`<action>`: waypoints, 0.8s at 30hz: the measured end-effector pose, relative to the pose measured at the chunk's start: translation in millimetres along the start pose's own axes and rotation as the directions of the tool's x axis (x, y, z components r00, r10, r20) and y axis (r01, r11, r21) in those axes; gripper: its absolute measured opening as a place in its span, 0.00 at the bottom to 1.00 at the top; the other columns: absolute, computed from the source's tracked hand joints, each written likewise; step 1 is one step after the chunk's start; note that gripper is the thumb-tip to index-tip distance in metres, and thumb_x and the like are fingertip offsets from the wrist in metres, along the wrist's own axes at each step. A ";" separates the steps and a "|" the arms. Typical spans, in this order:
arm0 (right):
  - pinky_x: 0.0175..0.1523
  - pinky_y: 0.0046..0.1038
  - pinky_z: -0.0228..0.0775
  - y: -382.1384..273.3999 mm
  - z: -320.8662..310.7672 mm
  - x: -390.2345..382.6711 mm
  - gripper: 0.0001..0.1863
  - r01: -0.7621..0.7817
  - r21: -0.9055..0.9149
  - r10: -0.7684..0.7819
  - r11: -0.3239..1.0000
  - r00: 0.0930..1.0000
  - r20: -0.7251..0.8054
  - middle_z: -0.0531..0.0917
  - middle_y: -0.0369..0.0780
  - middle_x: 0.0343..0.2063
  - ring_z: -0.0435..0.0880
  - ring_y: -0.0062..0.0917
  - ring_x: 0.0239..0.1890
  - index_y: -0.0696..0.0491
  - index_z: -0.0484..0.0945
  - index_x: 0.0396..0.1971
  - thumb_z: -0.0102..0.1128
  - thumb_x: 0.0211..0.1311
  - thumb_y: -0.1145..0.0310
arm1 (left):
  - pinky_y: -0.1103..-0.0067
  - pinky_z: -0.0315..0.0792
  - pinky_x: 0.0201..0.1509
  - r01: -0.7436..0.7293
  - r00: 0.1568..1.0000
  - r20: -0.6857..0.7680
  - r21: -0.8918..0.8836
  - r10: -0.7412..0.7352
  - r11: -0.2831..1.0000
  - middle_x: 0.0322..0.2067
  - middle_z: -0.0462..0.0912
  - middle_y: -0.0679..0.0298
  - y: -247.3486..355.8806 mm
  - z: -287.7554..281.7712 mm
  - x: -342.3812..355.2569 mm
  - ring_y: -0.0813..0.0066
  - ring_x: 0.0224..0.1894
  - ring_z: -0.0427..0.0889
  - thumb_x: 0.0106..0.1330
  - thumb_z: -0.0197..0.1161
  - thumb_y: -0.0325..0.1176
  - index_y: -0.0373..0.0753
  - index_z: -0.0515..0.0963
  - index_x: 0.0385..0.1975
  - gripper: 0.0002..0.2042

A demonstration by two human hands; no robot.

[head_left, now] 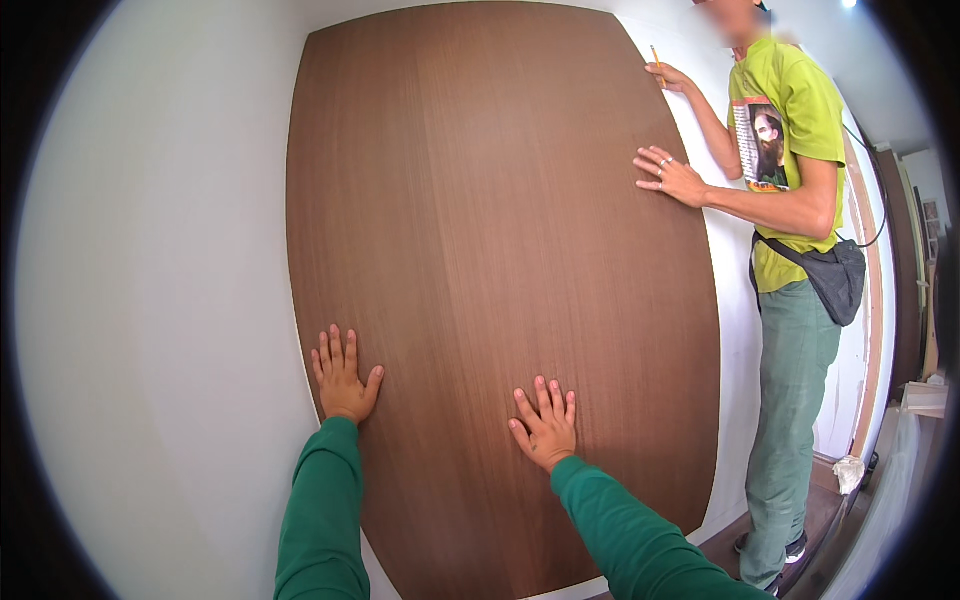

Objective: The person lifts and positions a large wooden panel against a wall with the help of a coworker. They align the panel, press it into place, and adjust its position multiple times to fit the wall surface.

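Observation:
A large brown wood-grain panel (pixel 470 230) stands against the white wall. My left hand (pixel 344 372) lies flat on its lower left part, near the left edge, fingers spread. My right hand (pixel 545 428) also rests flat on the panel, right of centre and a little lower, with its fingers apart. Both my forearms are in green sleeves. A co-worker (pixel 790 300) in a yellow-green T-shirt stands at the panel's right, one hand (pixel 676 182) touching it with spread fingers. The co-worker's other hand holds a pencil (pixel 657 62) at the panel's upper right edge.
A white side wall (pixel 150 300) rises on my left. Behind the co-worker are a dark cable (pixel 880 200) and some pale boards (pixel 923 398). A crumpled white bag or cloth (pixel 848 474) lies at the lower right, by the dark floor around the co-worker's feet.

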State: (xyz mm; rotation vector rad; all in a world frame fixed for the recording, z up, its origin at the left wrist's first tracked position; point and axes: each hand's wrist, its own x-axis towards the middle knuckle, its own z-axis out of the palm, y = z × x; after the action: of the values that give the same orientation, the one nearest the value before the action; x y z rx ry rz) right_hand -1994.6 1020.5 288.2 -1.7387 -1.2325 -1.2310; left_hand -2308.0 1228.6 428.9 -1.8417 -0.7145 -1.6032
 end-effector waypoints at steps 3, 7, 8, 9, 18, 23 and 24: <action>0.81 0.54 0.21 3.3 -0.1 0.1 0.34 0.016 0.007 -0.016 1.000 1.000 -0.023 0.42 0.37 0.82 0.37 0.37 0.83 0.27 0.54 0.79 0.41 0.76 0.38 | 0.56 0.31 0.83 0.009 1.000 0.020 -0.003 -0.009 1.000 0.81 0.43 0.58 5.0 -6.3 0.3 0.55 0.82 0.38 0.70 0.58 0.57 0.48 0.51 0.80 0.42; 0.81 0.54 0.24 3.9 -8.0 -0.5 0.34 0.023 0.032 -0.022 0.999 0.999 -0.039 0.45 0.38 0.81 0.41 0.39 0.82 0.28 0.56 0.78 0.42 0.76 0.38 | 0.55 0.32 0.83 0.002 1.000 0.013 0.040 -0.003 0.999 0.81 0.43 0.56 13.9 -20.7 0.4 0.53 0.82 0.39 0.70 0.57 0.56 0.47 0.51 0.80 0.42; 0.81 0.55 0.25 5.7 -11.1 -0.7 0.34 0.024 0.026 -0.023 0.999 0.999 -0.043 0.46 0.39 0.81 0.42 0.40 0.82 0.28 0.57 0.78 0.43 0.76 0.38 | 0.55 0.32 0.83 -0.013 1.000 -0.010 0.041 0.013 0.999 0.81 0.44 0.56 16.8 -23.2 1.2 0.53 0.82 0.39 0.70 0.57 0.56 0.47 0.51 0.80 0.42; 0.81 0.55 0.26 6.0 -14.2 -0.6 0.34 0.006 0.021 -0.006 1.000 1.000 0.004 0.47 0.39 0.81 0.43 0.41 0.82 0.29 0.58 0.78 0.43 0.76 0.39 | 0.55 0.32 0.83 0.013 0.999 0.037 0.051 -0.015 0.999 0.81 0.44 0.55 18.4 -25.9 1.6 0.53 0.82 0.40 0.70 0.57 0.56 0.46 0.51 0.80 0.42; 0.79 0.59 0.33 19.0 -36.1 1.1 0.31 0.099 0.091 -0.081 0.991 0.981 -0.179 0.56 0.44 0.78 0.52 0.47 0.79 0.35 0.66 0.75 0.48 0.76 0.44 | 0.55 0.32 0.83 -0.116 0.981 -0.146 0.091 0.129 0.989 0.81 0.45 0.54 20.9 -19.1 11.0 0.53 0.82 0.40 0.73 0.53 0.59 0.46 0.52 0.80 0.40; 0.80 0.55 0.36 38.1 -59.1 -7.0 0.34 0.220 0.161 -0.179 0.962 0.956 -0.233 0.54 0.48 0.78 0.50 0.48 0.79 0.41 0.65 0.74 0.55 0.73 0.45 | 0.52 0.40 0.81 -0.187 0.943 -0.271 0.040 0.191 0.982 0.78 0.54 0.53 13.3 -12.8 24.8 0.49 0.81 0.49 0.68 0.46 0.74 0.51 0.59 0.78 0.44; 0.80 0.54 0.31 39.5 -64.6 -9.2 0.35 0.220 0.157 -0.188 0.963 0.962 -0.196 0.50 0.48 0.79 0.45 0.47 0.80 0.42 0.62 0.76 0.52 0.74 0.46 | 0.50 0.42 0.80 -0.205 0.930 -0.304 0.042 0.208 0.978 0.78 0.55 0.53 12.0 -13.7 25.7 0.47 0.80 0.51 0.66 0.45 0.76 0.51 0.61 0.77 0.45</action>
State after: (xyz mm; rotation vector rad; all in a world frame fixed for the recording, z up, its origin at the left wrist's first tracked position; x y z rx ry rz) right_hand -1978.5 947.0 301.1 -1.3674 -1.3941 -1.3199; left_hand -2305.2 1210.9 454.7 -1.5526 -0.3758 -1.6887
